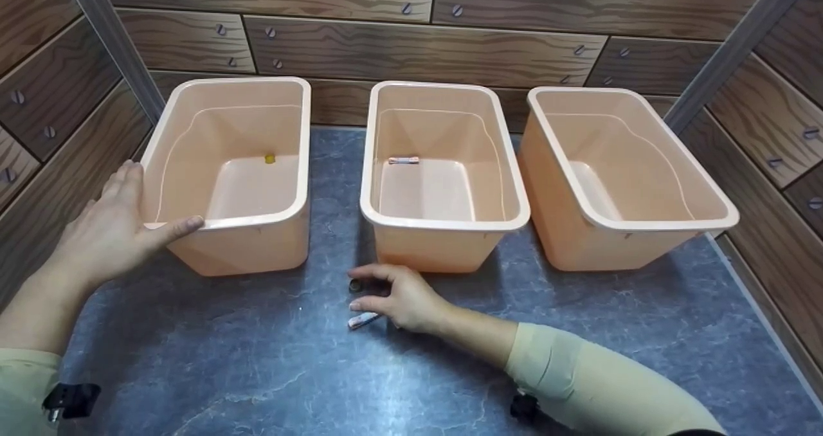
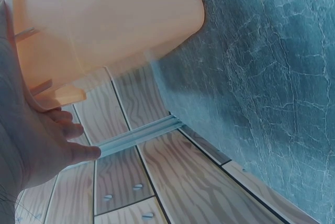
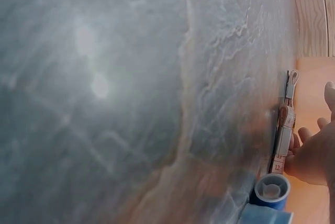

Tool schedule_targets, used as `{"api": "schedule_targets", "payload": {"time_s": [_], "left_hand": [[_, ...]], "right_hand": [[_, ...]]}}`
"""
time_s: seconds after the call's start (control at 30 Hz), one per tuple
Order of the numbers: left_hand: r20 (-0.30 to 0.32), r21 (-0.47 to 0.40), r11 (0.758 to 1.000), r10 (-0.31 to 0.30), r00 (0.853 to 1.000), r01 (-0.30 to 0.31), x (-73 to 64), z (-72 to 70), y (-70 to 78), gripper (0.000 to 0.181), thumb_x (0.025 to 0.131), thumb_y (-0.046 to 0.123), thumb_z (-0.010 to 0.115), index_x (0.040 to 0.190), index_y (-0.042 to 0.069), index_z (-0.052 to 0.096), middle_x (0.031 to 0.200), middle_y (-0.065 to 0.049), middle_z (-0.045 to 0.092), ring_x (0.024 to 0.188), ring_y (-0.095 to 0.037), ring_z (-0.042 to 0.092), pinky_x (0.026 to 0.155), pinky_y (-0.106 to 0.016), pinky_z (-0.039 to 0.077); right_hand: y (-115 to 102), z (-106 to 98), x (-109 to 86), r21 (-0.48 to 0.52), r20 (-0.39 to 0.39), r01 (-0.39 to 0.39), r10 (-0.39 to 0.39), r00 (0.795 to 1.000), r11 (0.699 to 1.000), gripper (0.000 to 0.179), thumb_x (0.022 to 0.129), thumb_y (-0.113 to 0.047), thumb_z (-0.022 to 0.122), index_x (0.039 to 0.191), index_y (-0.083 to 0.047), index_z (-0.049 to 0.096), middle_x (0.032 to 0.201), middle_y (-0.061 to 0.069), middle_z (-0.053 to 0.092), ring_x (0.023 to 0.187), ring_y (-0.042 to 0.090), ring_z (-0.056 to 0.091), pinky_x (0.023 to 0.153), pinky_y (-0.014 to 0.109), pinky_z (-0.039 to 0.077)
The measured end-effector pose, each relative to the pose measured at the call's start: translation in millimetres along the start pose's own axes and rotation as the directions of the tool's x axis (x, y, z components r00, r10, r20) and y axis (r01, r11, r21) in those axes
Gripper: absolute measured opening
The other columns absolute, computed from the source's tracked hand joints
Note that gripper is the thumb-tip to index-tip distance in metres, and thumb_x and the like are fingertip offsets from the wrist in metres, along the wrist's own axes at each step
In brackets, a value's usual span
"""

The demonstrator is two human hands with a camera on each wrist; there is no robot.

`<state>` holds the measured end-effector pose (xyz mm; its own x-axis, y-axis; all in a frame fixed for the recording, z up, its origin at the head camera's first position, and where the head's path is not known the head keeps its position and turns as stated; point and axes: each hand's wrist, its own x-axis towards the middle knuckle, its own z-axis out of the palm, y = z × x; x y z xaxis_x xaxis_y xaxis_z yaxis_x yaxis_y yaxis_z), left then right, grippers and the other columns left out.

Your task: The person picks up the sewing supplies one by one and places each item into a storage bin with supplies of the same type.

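Observation:
With its thumb over the front rim and fingers along the outer side, my left hand [image 1: 106, 227] touches the left peach bin [image 1: 257, 246]. My right hand [image 1: 411, 298] is low in front of the middle bin [image 1: 437, 249], thumb and index finger apart around a small dark round thing [image 1: 355, 285]; no firm hold shows. Below the thumb a pale striped strip [image 1: 363, 320] sticks out. In the right wrist view a folded measuring tape [image 3: 284, 135] lies beside that hand, near a blue spool [image 3: 272, 188] and a light blue piece [image 3: 264, 216] cut off by the frame.
Inside the left bin is a small yellow thing [image 1: 270, 159]. A small striped bundle [image 1: 404, 160] lies in the middle bin. The right bin [image 1: 598, 243] stands angled beside it. Wood-patterned walls [image 1: 424, 50] enclose the blue-grey marbled table [image 1: 270, 372] behind and at the sides.

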<state>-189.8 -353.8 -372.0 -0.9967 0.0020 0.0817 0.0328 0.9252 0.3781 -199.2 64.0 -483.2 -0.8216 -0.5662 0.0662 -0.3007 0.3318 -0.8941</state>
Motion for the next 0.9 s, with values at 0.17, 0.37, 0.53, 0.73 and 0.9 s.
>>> {"api": "schedule_targets", "payload": {"time_s": [0.17,0.37,0.53,0.73,0.9], "left_hand": [[0.006,-0.02,1.0,0.017,1.0,-0.016,0.1,0.1,0.8,0.126,0.095,0.069,0.065,0.165,-0.008,-0.006,0.17,-0.037,-0.004,0.155,-0.06,0.003,0.109,-0.087,0.013],[0.002,-0.015,1.0,0.015,1.0,-0.015,0.3,-0.1,1.2,0.126,0.095,0.07,0.065,0.165,-0.008,-0.006,0.169,-0.038,-0.004,0.154,-0.062,0.005,0.109,-0.087,0.013],[-0.005,-0.007,1.0,0.015,1.0,-0.015,0.7,-0.1,0.8,0.126,0.094,0.07,0.065,0.165,-0.008,-0.004,0.169,-0.038,-0.002,0.151,-0.065,0.009,0.108,-0.088,0.016],[-0.004,-0.007,1.0,0.015,1.0,-0.015,-0.2,0.1,0.3,0.126,0.095,0.07,0.065,0.165,-0.008,-0.004,0.169,-0.038,-0.002,0.151,-0.065,0.009,0.107,-0.088,0.016],[-0.011,-0.004,1.0,0.02,1.0,-0.02,-1.1,0.1,0.0,0.126,0.095,0.07,0.065,0.165,-0.01,-0.004,0.169,-0.039,-0.001,0.152,-0.064,0.009,0.107,-0.087,0.017]], "right_hand": [[0.9,1.1,2.3,0.014,-0.008,-0.03,0.031,1.0,0.999,0.049,0.089,-0.018,0.089,0.133,-0.004,0.073,0.127,0.006,0.075,0.12,0.021,0.066,0.11,0.04,0.049],[2.1,1.8,3.4,-0.029,-0.01,-0.044,0.044,0.999,0.999,0.05,0.088,-0.02,0.09,0.134,-0.007,0.073,0.131,0.004,0.073,0.123,0.017,0.064,0.112,0.036,0.047],[3.3,3.6,4.4,-0.034,-0.01,-0.045,0.045,0.999,0.998,0.051,0.088,-0.02,0.09,0.135,-0.007,0.073,0.132,0.004,0.073,0.125,0.017,0.063,0.113,0.036,0.046],[5.0,6.9,6.0,-0.033,0.006,-0.023,0.023,1.0,0.999,0.05,0.089,-0.017,0.089,0.134,-0.005,0.072,0.13,0.006,0.073,0.125,0.019,0.064,0.113,0.035,0.046],[5.7,8.5,6.4,-0.03,0.025,0.003,-0.002,1.0,1.0,0.046,0.09,-0.014,0.087,0.132,-0.002,0.072,0.126,0.008,0.075,0.123,0.021,0.065,0.113,0.036,0.046]]}}
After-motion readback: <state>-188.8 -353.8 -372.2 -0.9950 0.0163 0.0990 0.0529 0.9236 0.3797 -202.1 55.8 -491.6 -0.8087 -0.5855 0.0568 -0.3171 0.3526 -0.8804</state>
